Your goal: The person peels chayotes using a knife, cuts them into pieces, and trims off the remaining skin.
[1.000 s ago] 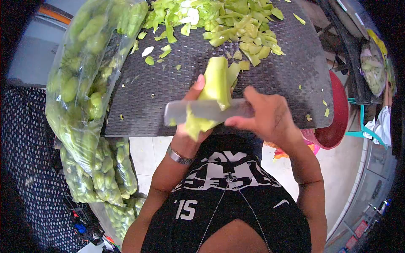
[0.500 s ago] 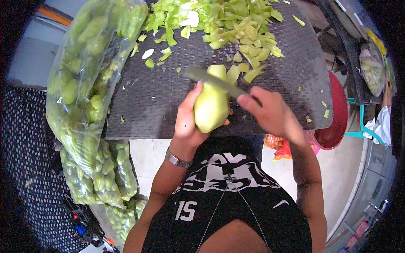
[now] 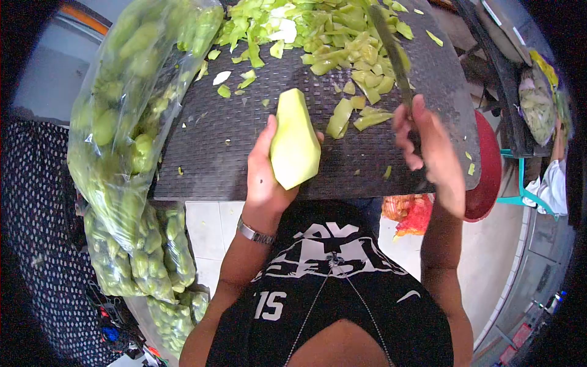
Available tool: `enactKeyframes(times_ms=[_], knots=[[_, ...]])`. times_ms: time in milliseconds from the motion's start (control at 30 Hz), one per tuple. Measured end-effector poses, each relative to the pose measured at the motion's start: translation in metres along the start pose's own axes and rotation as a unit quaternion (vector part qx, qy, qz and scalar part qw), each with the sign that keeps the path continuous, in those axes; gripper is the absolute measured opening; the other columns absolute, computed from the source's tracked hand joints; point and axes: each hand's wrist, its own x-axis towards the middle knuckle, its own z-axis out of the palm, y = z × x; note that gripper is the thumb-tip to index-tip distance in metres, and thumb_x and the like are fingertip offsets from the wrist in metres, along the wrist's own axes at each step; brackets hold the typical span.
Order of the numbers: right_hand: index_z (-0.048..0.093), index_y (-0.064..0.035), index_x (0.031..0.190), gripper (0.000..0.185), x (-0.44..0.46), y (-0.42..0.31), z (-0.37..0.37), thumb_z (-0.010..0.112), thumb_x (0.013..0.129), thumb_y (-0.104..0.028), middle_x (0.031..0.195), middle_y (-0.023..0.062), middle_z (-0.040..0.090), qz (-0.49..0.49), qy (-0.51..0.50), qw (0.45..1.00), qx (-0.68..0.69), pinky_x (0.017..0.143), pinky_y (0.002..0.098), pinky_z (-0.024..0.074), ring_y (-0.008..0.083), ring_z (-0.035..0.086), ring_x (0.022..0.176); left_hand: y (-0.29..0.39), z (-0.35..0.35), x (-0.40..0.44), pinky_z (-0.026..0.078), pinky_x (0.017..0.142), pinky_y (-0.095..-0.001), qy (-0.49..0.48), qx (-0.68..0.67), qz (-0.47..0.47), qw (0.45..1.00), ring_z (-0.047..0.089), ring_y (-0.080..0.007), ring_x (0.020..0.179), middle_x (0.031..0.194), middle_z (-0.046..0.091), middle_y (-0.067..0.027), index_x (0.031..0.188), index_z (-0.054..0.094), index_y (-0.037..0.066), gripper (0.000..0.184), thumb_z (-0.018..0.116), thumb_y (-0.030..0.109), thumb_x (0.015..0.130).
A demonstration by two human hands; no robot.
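My left hand (image 3: pixel 264 177) is closed around a peeled pale-green fruit (image 3: pixel 295 140), held upright over the near edge of the dark woven tabletop (image 3: pixel 238 159). Its faceted surface shows flat cuts. To the right, my right hand (image 3: pixel 433 150) grips a knife (image 3: pixel 394 55), whose long blade points up and away over the heap of peelings. The knife's handle is mostly hidden by the fingers, which are slightly blurred. Loose green peelings (image 3: pixel 339 118) lie on the table between the two hands.
A large clear bag of green fruit (image 3: pixel 116 122) leans over the table's left side. More filled bags (image 3: pixel 150 263) stand below it. A big heap of peelings (image 3: pixel 330 30) covers the far side. A red basin (image 3: pixel 486 165) and a teal stool (image 3: pixel 520 180) are at right.
My right hand has swung the knife away from the fruit, up and to the right. My left hand, with the fruit, has shifted slightly left. A peeling has dropped onto the table.
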Motion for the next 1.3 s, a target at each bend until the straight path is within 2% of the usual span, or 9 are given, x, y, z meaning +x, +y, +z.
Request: enactKeyframes(times_ms=[133, 233, 433, 767, 900, 1033, 1167, 1233, 1300], knots=[[0.055, -0.0109, 0.101, 0.074, -0.02, 0.01, 0.048, 0.027, 0.099, -0.079, 0.062, -0.0021, 0.045, 0.103, -0.152, 0.975, 0.124, 0.039, 0.023, 0.0249, 0.0066, 0.034, 0.043, 0.008, 0.003, 0.009, 0.06, 0.08, -0.0464, -0.001, 0.009, 0.047, 0.999, 0.071, -0.0355, 0.086, 0.11, 0.07, -0.0202, 0.132, 0.06, 0.003, 0.053, 0.046, 0.047, 0.107], [0.053, -0.008, 0.106, 0.057, -0.027, 0.028, 0.07, 0.043, 0.105, -0.064, 0.064, -0.0009, 0.048, 0.088, -0.225, 0.951, 0.194, 0.038, 0.0243, 0.0289, 0.007, 0.036, 0.041, 0.019, 0.0, 0.013, 0.061, 0.079, -0.0435, -0.039, -0.025, 0.03, 0.998, 0.072, -0.0306, 0.09, 0.11, 0.071, -0.0172, 0.129, 0.059, 0.003, 0.05, 0.044, 0.046, 0.108], [0.053, -0.0045, 0.111, 0.034, -0.027, 0.025, 0.094, 0.06, 0.105, -0.037, 0.065, 0.001, 0.051, 0.128, -0.186, 0.946, 0.234, 0.039, 0.025, 0.0377, 0.0069, 0.041, 0.04, 0.012, 0.004, 0.024, 0.058, 0.09, -0.0473, -0.073, -0.109, 0.048, 0.99, 0.069, -0.0327, 0.094, 0.111, 0.07, -0.0159, 0.127, 0.061, 0.008, 0.06, 0.041, 0.06, 0.106], [0.058, -0.0022, 0.126, 0.047, -0.027, 0.012, 0.073, 0.044, 0.111, -0.044, 0.068, 0.0057, 0.06, 0.108, -0.137, 0.985, -0.016, 0.045, 0.0238, 0.0424, 0.0102, 0.049, 0.045, 0.014, -0.002, 0.03, 0.059, 0.081, -0.0435, -0.049, -0.109, 0.023, 0.993, 0.068, -0.0321, 0.09, 0.102, 0.067, -0.0155, 0.117, 0.061, 0.0, 0.051, 0.064, 0.047, 0.097], [0.06, -0.0017, 0.128, 0.038, -0.057, -0.032, 0.053, 0.049, 0.11, -0.034, 0.069, 0.0046, 0.061, -0.02, 0.045, 0.996, -0.07, 0.047, 0.0247, 0.0425, 0.0086, 0.053, 0.049, 0.019, -0.006, 0.026, 0.058, 0.079, -0.0428, -0.086, -0.099, 0.041, 0.99, 0.068, -0.0318, 0.087, 0.097, 0.067, -0.0156, 0.115, 0.061, -0.001, 0.048, 0.065, 0.042, 0.095], [0.06, -0.0036, 0.131, 0.034, -0.07, -0.037, 0.049, 0.054, 0.108, -0.028, 0.075, 0.0037, 0.062, -0.25, 0.256, 0.934, -0.015, 0.049, 0.0217, 0.0422, 0.0085, 0.054, 0.054, 0.021, -0.01, 0.022, 0.059, 0.077, -0.0437, -0.069, -0.08, 0.043, 0.993, 0.068, -0.0324, 0.086, 0.096, 0.066, -0.0155, 0.115, 0.061, -0.001, 0.047, 0.065, 0.042, 0.095], [0.062, -0.0017, 0.118, 0.022, -0.008, -0.004, 0.02, 0.051, 0.106, -0.016, 0.071, 0.017, 0.066, -0.377, 0.256, 0.802, -0.386, 0.053, 0.0443, 0.0504, 0.034, 0.064, 0.053, 0.017, -0.004, 0.021, 0.059, 0.075, -0.0456, -0.027, -0.074, 0.049, 0.996, 0.068, -0.0324, 0.085, 0.096, 0.066, -0.015, 0.114, 0.061, 0.0, 0.048, 0.064, 0.043, 0.096], [0.06, -0.0011, 0.107, 0.016, 0.006, 0.0, 0.02, 0.054, 0.105, -0.015, 0.068, 0.0237, 0.062, -0.179, 0.187, 0.892, -0.371, 0.057, 0.0504, 0.0498, 0.0437, 0.068, 0.064, 0.018, -0.004, 0.02, 0.059, 0.076, -0.0455, -0.024, -0.055, 0.055, 0.997, 0.069, -0.032, 0.085, 0.097, 0.067, -0.0146, 0.115, 0.061, 0.0, 0.049, 0.062, 0.046, 0.097], [0.058, -0.001, 0.103, 0.014, -0.004, -0.012, 0.025, 0.056, 0.104, -0.015, 0.069, 0.0258, 0.062, -0.112, 0.176, 0.939, -0.273, 0.058, 0.0527, 0.0487, 0.0476, 0.067, 0.071, 0.019, -0.01, 0.021, 0.06, 0.079, -0.0445, -0.038, -0.029, 0.073, 0.996, 0.069, -0.0314, 0.087, 0.101, 0.068, -0.014, 0.118, 0.061, 0.0, 0.053, 0.059, 0.049, 0.099]])
